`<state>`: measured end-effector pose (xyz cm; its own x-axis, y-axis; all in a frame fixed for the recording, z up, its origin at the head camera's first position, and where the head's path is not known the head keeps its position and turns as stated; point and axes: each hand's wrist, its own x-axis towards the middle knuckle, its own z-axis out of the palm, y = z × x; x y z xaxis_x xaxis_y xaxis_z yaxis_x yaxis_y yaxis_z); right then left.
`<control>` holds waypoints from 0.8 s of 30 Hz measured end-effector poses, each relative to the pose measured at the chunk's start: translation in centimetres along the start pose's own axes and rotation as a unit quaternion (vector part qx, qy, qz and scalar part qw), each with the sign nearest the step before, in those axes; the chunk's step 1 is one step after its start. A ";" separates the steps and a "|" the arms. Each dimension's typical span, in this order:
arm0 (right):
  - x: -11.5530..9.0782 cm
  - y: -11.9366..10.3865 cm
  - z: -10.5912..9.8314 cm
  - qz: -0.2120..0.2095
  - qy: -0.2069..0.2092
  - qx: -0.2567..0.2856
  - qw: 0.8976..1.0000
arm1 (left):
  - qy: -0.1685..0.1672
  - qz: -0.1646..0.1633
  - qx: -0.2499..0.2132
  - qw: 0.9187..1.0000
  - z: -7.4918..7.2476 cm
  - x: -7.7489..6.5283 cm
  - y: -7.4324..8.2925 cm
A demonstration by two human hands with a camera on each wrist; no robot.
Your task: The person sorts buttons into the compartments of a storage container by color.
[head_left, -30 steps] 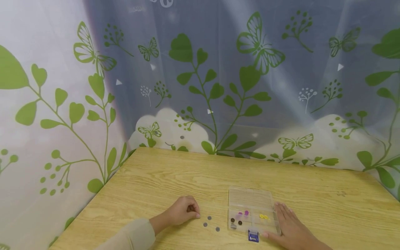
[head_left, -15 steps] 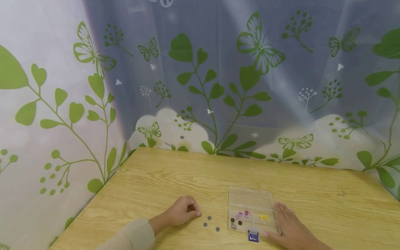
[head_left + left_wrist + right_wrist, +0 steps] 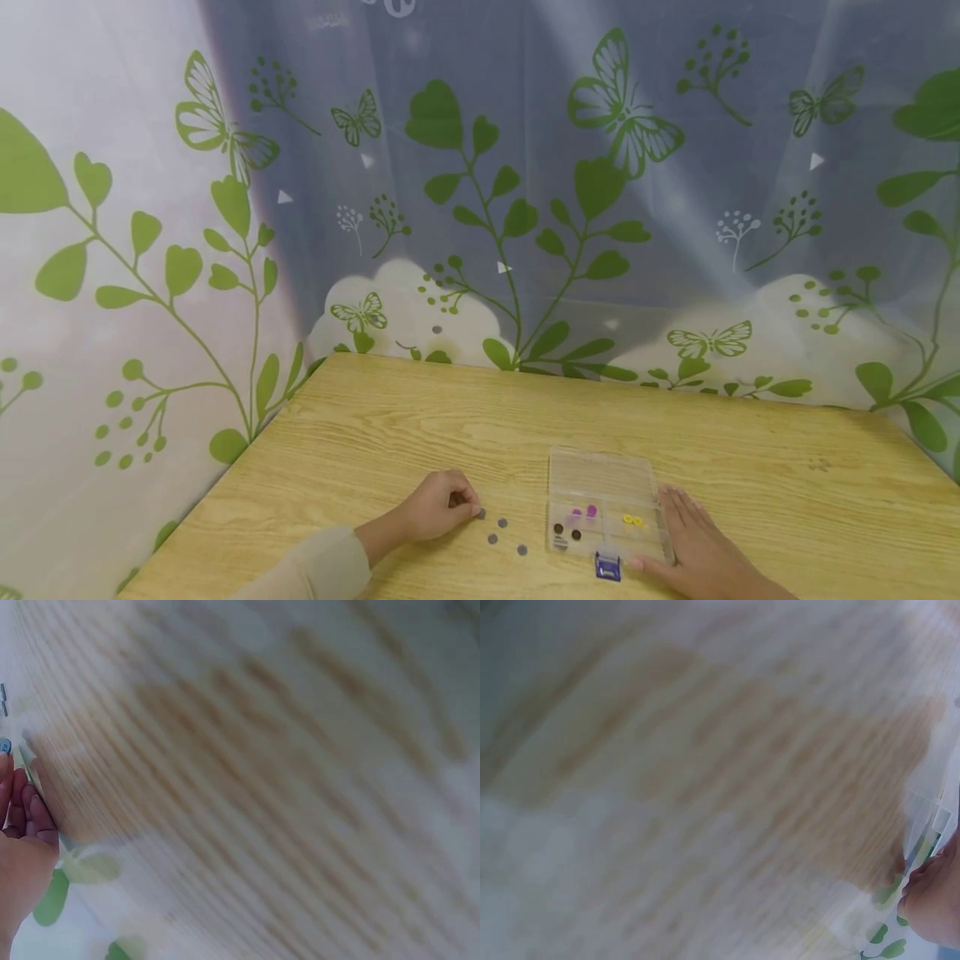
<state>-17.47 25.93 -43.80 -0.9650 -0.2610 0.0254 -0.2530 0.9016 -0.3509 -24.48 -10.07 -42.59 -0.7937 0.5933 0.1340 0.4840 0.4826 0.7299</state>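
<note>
My left hand (image 3: 442,505) pinches a small grey button (image 3: 482,514) between thumb and fingertips, just over the table; in the left wrist view the button (image 3: 5,745) shows at the fingertips. To its right, several loose grey buttons (image 3: 503,523) lie flat on the wood. A clear plastic box (image 3: 604,543) stands with its lid (image 3: 600,475) laid back. Its compartments hold purple buttons (image 3: 592,511), yellow buttons (image 3: 633,520), dark brown buttons (image 3: 576,535) and some grey ones. My right hand (image 3: 705,542) rests with straight fingers along the box's right side, thumb at the front corner.
A blue latch (image 3: 608,567) juts from the front edge of the box. The wood-grain table (image 3: 420,417) reaches back to a hanging curtain (image 3: 525,208) printed with green leaves and butterflies, which also covers the left side.
The grey button has come into sight at the left fingertips, where the fingers hid it a second ago. The right hand and the box have stayed in place.
</note>
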 end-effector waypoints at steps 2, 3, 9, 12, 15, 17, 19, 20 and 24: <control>0.0 0.0 0.0 0.000 0.000 0.000 1.000 | 0.000 0.000 -0.003 1.000 -0.1 0.0 0.1; 0.0 0.0 0.0 0.000 0.000 0.000 1.000 | 0.000 0.001 -0.004 1.000 -0.1 0.0 0.1; -0.1 -0.1 -0.1 0.002 -0.006 0.000 1.000 | 0.007 -0.002 -0.002 1.000 -0.2 0.1 0.4; 0.0 -0.1 -0.1 0.003 -0.007 -0.002 1.000 | 0.009 -0.005 -0.006 1.000 -0.2 0.1 0.5; 0.0 -0.2 -0.1 0.003 -0.006 -0.004 1.000 | 0.012 -0.010 -0.008 1.000 -0.2 0.2 0.5; 0.0 -0.2 -0.1 0.004 -0.007 -0.002 1.000 | 0.013 -0.012 -0.011 1.000 -0.1 0.2 0.6; 0.0 -0.2 -0.1 0.005 -0.008 0.000 1.000 | 0.014 -0.015 -0.013 1.000 -0.1 0.3 0.6; 0.0 -0.2 -0.1 0.006 -0.009 0.000 1.000 | 0.016 -0.015 -0.014 1.000 -0.1 0.4 0.6; 0.0 -0.2 -0.1 0.008 -0.012 0.003 1.000 | 0.022 -0.009 -0.021 0.999 0.1 0.7 0.6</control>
<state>-17.42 25.83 -43.62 -0.9672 -0.2542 -0.0024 -0.2367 0.9040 -0.3561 -24.67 -9.28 -42.14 -0.8179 0.5555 0.1499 0.4547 0.4645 0.7599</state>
